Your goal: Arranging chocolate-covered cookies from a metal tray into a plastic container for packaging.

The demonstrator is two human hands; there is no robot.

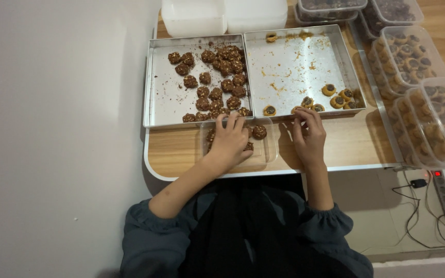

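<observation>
At centre frame, the left hand (230,141) lies flat, fingers spread, over the clear rectangular plastic container (269,149) of chocolate nut cookies (259,132) on the wooden tabletop (356,141). The right hand (310,135), fingers curled (grip unclear), touches the silver metal baking tray (289,67) edge, nearest the jam-centred cookies (307,102) just above.

Clear shallow plastic container (263,149) at the table's near edge, partly filled with brown nut-studded cookies; clear lidded tubs (413,62) of dark-centred cookies lined along the right side, overlapping; two more clear tubs (330,7) at the top, dark contents inside; two milky white plastic boxes (217,15) at the top left, contents hidden; no labels, signs or screens visible.
</observation>
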